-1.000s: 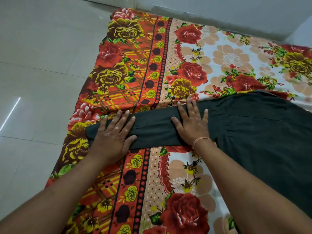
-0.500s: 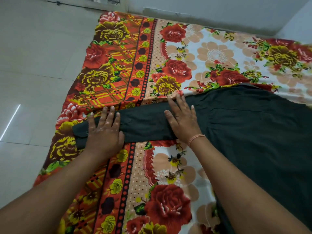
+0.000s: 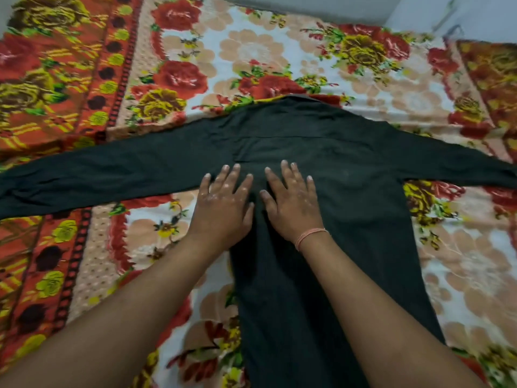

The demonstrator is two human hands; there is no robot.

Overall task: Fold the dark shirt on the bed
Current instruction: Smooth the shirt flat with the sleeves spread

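After leaving the left sleeve (image 3: 98, 177), now pressing the dark shirt (image 3: 349, 219) mid-back with left hand (image 3: 223, 208) and right hand (image 3: 291, 205), fingers (image 3: 286, 176) straight and apart. Lies spread on the bed (image 3: 251, 51); probably smoothed, ready for folding.

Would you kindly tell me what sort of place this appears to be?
Most likely a bedroom at home: a floral bedsheet covers the surface up to a plain wall, and a dark shirt lies spread on it, sleeves out, under the left hand and right hand.
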